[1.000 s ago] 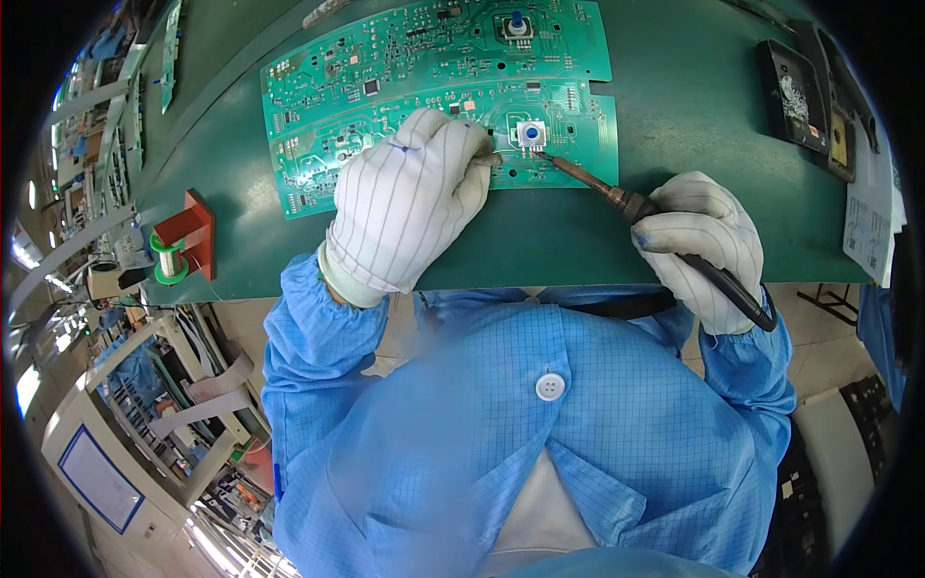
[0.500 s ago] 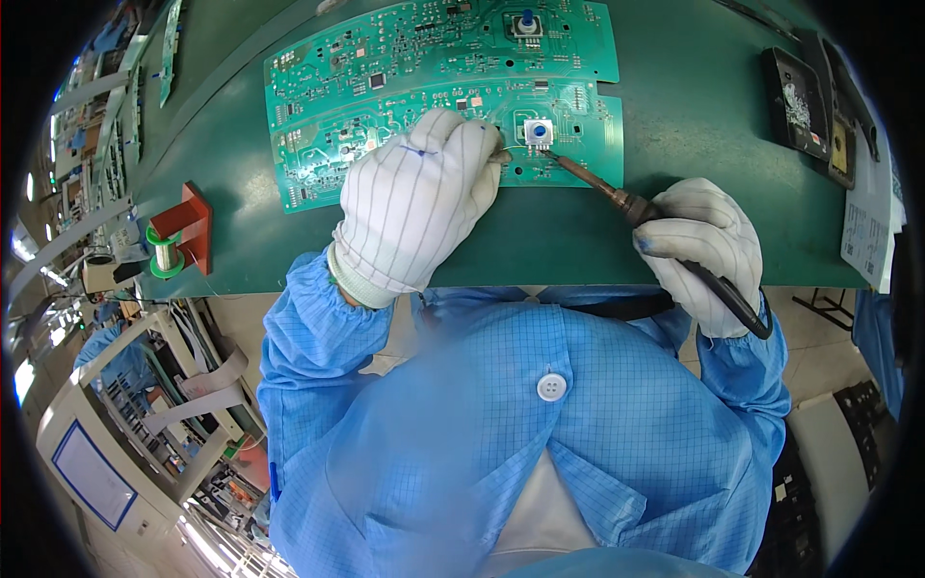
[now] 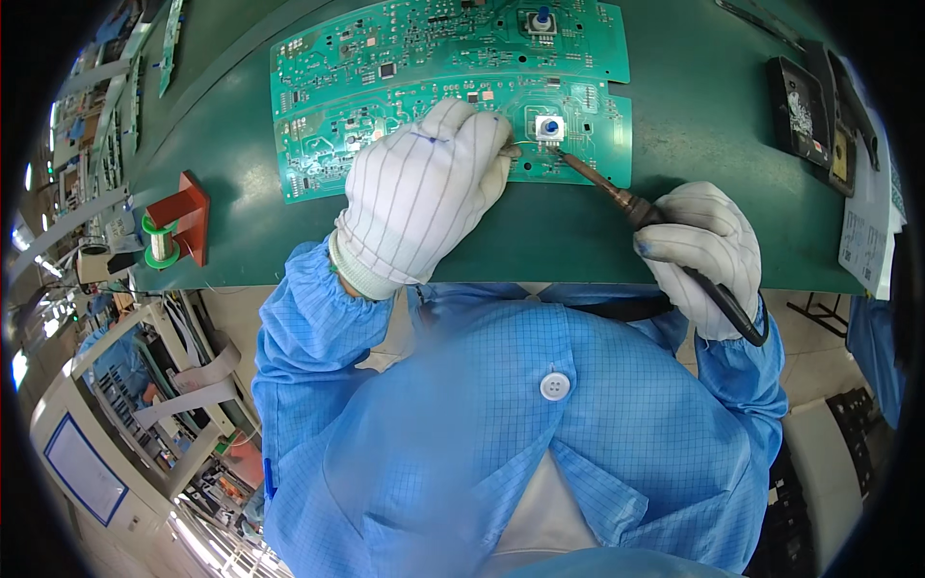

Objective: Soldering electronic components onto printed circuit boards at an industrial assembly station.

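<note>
Bright even light, sharp centre, fisheye-bent edges

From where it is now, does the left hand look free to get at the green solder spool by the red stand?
Probably yes: the left hand rests on the nearer circuit board, and only bare green table lies between it and the solder spool.

Left hand and right hand: white gloves with thin dark pinstripes. Two circuit boards: bright green with pale tracing; the nearer carries a white square part with a blue centre. Work surface: dark green. Soldering iron: brown shaft, black cable. Coat: light blue, fine check, white button. Spool holder: red; spool: green
</note>
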Demonstrator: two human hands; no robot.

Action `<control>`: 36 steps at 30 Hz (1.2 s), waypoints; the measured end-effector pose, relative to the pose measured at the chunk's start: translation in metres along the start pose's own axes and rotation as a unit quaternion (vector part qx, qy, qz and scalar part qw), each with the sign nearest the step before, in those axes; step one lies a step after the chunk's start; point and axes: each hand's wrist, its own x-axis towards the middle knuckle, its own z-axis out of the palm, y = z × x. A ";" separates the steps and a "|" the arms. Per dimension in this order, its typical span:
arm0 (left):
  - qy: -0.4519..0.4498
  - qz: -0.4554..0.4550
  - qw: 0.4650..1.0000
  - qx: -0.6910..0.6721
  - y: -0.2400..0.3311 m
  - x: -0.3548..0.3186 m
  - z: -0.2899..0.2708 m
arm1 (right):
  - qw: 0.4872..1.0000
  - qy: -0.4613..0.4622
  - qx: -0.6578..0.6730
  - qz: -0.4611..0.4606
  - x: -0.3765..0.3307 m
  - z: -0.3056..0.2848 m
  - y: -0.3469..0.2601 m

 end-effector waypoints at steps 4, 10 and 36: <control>0.020 0.021 0.999 0.016 -0.002 -0.001 -0.001 | 1.000 0.005 -0.017 -0.014 0.003 0.005 -0.001; 0.002 0.008 1.000 0.006 -0.001 -0.002 -0.006 | 1.000 -0.001 -0.002 -0.003 0.005 0.004 -0.005; 0.005 0.015 1.000 0.017 -0.002 -0.004 -0.006 | 1.000 0.019 -0.013 -0.017 0.005 0.007 -0.009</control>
